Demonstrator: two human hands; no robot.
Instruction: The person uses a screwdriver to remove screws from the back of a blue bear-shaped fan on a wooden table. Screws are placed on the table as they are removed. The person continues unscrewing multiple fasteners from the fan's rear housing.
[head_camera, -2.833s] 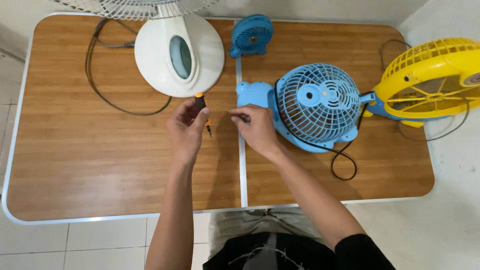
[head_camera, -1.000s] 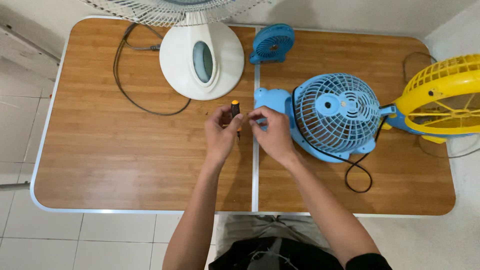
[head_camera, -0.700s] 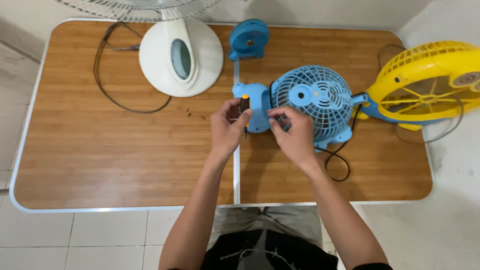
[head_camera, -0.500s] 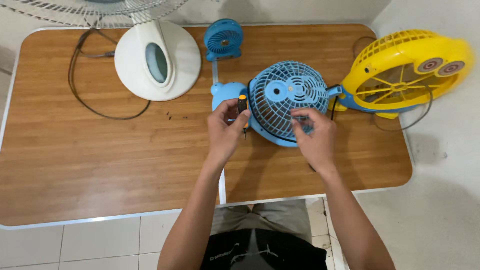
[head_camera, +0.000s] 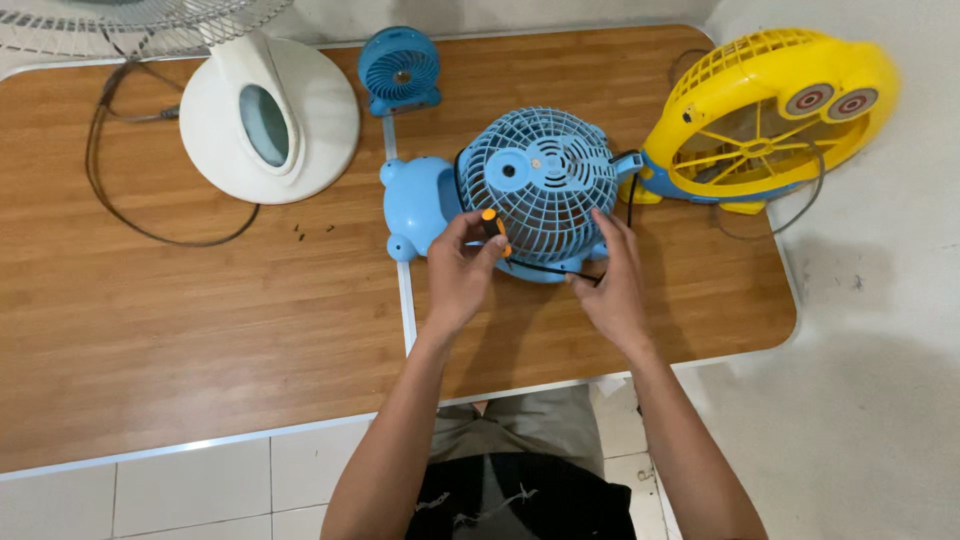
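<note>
My left hand (head_camera: 460, 275) is pinching a thin screwdriver (head_camera: 495, 232) with an orange end, pointing toward five o'clock. My right hand (head_camera: 612, 285) is touching the round blue plastic fan (head_camera: 530, 185), lying mid-table (head_camera: 200, 320).

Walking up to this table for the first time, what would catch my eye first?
Most striking is the round blue fan lying in the middle of the wooden table, with the left hand holding an orange-tipped screwdriver against its grille and the right hand steadying its lower edge. To the right, a bright yellow fan overhangs the table's edge. At the upper left stands a big white fan base, with a small blue fan beside it.
</note>
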